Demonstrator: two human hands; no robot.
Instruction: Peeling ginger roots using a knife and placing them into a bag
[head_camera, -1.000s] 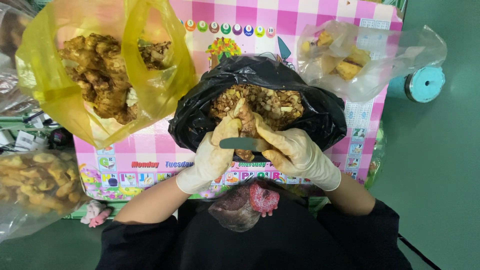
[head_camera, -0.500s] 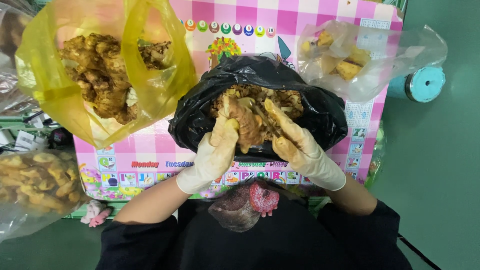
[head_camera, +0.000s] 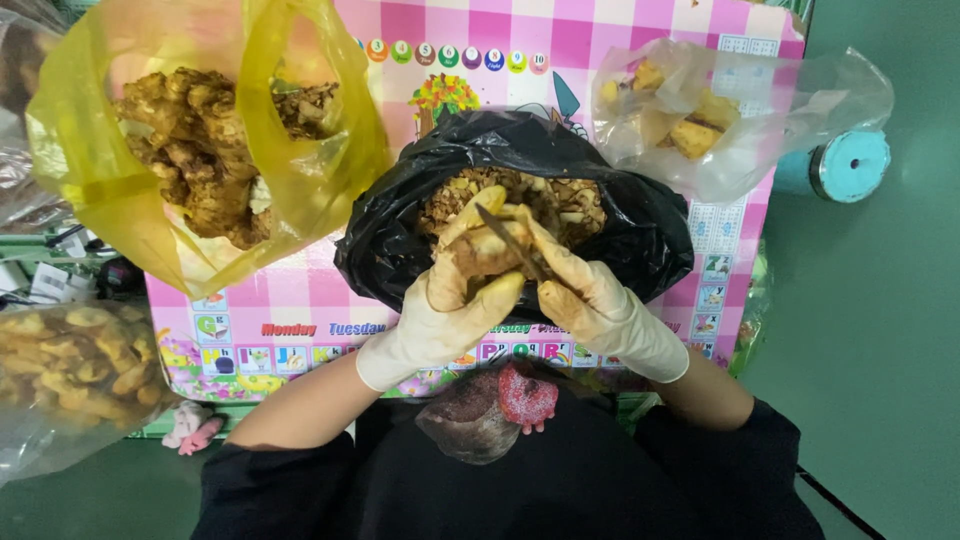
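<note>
Left hand (head_camera: 445, 315), gloved, grips ginger piece (head_camera: 480, 248) at frame centre | right hand (head_camera: 590, 305) clasps knife (head_camera: 508, 240), blade on root, held over black bag (head_camera: 620, 225) so scrapings fall in | yellow bag (head_camera: 150, 200) of unpeeled roots upper left | clear bag (head_camera: 790, 100) upper right

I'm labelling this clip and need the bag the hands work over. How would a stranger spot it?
Find the pink checked table. At its middle, nearest the person, sits the black bag, open on brown peelings. Its neighbours are see-through: a yellow bag and a clear bag.
</note>
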